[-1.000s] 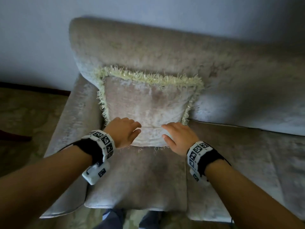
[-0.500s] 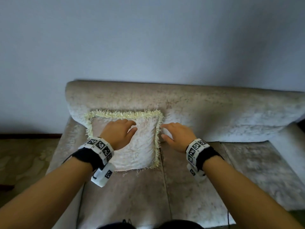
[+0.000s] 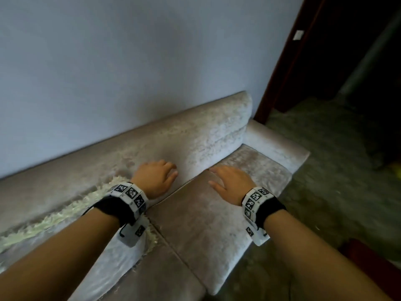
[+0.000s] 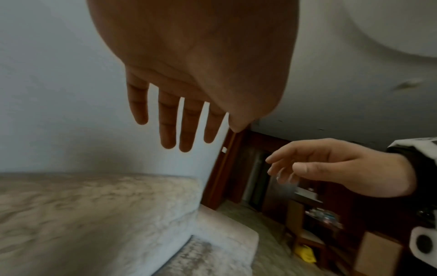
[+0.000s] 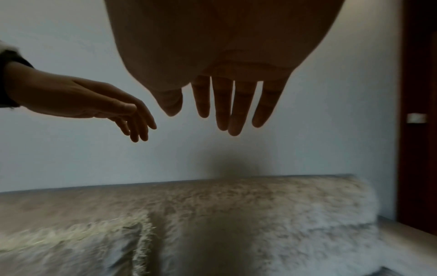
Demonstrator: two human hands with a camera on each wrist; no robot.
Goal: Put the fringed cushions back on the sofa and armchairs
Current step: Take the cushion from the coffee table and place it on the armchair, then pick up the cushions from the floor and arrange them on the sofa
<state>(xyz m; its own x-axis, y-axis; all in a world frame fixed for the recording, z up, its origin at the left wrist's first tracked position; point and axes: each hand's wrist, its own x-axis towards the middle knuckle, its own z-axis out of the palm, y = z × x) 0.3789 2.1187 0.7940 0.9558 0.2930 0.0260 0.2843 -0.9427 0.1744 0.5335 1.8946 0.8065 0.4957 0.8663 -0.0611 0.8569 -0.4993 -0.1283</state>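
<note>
Against the pale wall point(image 3: 108, 61) the sofa point(image 3: 206, 135) holds the fringed cushion point(image 3: 65, 211) at its backrest under my left forearm, while I hover my left hand point(image 3: 155, 178) and right hand point(image 3: 233, 184) above the seat, fingers point(image 4: 167, 119) apart, holding nothing

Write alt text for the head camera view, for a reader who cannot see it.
Two bare hands, the left hand and the right hand, reach out open and empty over a pale velvet sofa against a plain wall. A fringed cushion lies on the seat, partly hidden under the left forearm. To the right are carpet and a dark doorway.
</note>
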